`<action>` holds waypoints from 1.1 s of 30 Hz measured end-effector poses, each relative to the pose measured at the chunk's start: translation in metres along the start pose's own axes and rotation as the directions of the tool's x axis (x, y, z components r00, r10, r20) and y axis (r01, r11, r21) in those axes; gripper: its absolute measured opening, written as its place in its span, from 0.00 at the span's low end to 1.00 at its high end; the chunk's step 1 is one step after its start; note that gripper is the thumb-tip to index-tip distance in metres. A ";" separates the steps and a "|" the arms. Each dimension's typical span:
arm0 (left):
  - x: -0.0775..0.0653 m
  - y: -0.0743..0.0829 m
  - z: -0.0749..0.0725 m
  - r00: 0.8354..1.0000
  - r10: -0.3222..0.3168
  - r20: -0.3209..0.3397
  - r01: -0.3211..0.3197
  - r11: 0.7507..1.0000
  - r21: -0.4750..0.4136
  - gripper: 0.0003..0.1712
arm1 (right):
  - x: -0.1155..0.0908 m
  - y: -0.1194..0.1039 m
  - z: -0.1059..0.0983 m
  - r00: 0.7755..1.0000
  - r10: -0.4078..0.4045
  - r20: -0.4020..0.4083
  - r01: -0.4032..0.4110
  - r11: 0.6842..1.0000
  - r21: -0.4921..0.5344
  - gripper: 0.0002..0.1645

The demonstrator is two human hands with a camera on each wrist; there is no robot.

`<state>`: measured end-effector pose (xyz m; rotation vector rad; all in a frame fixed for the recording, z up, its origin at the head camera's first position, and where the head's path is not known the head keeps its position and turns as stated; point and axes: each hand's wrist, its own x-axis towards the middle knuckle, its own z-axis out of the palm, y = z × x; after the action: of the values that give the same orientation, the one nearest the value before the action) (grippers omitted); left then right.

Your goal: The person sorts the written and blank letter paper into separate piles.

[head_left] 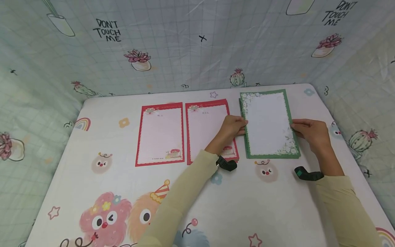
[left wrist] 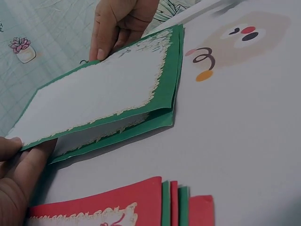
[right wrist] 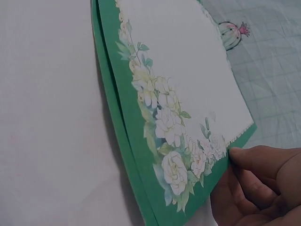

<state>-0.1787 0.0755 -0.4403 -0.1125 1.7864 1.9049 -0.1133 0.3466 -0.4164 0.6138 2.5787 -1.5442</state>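
Observation:
A green-bordered sheet of paper (head_left: pixel 266 127) with a white middle and flower corners is held between my two hands. My left hand (head_left: pixel 233 127) pinches its left edge, and my right hand (head_left: pixel 313 133) pinches the right edge with thumb on top. In the left wrist view, the sheet is raised over a second green-bordered sheet (left wrist: pixel 108 137), with a gap between them. Just left lies a stack of red-bordered sheets (head_left: pixel 205 133), partly hidden by my left hand and forearm; green edges show between the red ones in the left wrist view.
Farther left, a single red-bordered sheet (head_left: pixel 160 137) lies flat on the table (head_left: pixel 123 181). The tabletop is white with printed cartoon figures. A patterned curtain (head_left: pixel 172 44) hangs behind and at both sides.

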 end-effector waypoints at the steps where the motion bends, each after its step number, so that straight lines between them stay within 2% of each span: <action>1: 0.000 0.000 0.000 1.000 -0.004 -0.004 0.004 1.000 -0.003 0.08 | 0.000 0.000 0.000 1.000 0.012 0.002 -0.012 1.000 -0.005 0.28; 5: 0.000 0.001 0.001 1.000 -0.012 -0.013 0.012 1.000 -0.009 0.09 | 0.002 0.004 0.003 1.000 0.030 -0.008 -0.031 0.998 -0.049 0.28; 15: -0.002 0.003 0.000 1.000 -0.011 -0.015 0.011 1.000 0.005 0.08 | 0.002 0.003 0.007 0.999 0.020 -0.041 -0.026 0.986 -0.162 0.27; 22: -0.006 0.008 -0.006 1.000 -0.007 0.017 0.007 1.000 0.011 0.14 | 0.001 -0.001 0.004 1.000 0.024 -0.020 -0.028 0.977 -0.212 0.29; 25: -0.010 0.013 -0.012 0.999 0.012 0.030 -0.014 0.999 0.049 0.16 | 0.001 0.000 0.003 1.000 0.021 -0.012 -0.023 0.978 -0.209 0.30; 28: -0.016 0.021 -0.019 0.998 0.058 0.024 -0.061 0.990 0.129 0.16 | 0.002 0.001 0.002 1.000 0.022 -0.010 -0.023 0.978 -0.208 0.30; 33: -0.032 0.033 -0.040 0.990 0.142 0.013 -0.140 0.949 0.282 0.18 | 0.000 -0.003 0.003 1.000 0.017 -0.015 -0.020 0.968 -0.251 0.29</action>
<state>-0.1762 0.0277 -0.4020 0.1127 2.1003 1.7208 -0.1146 0.3432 -0.4156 0.6192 2.7079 -1.1834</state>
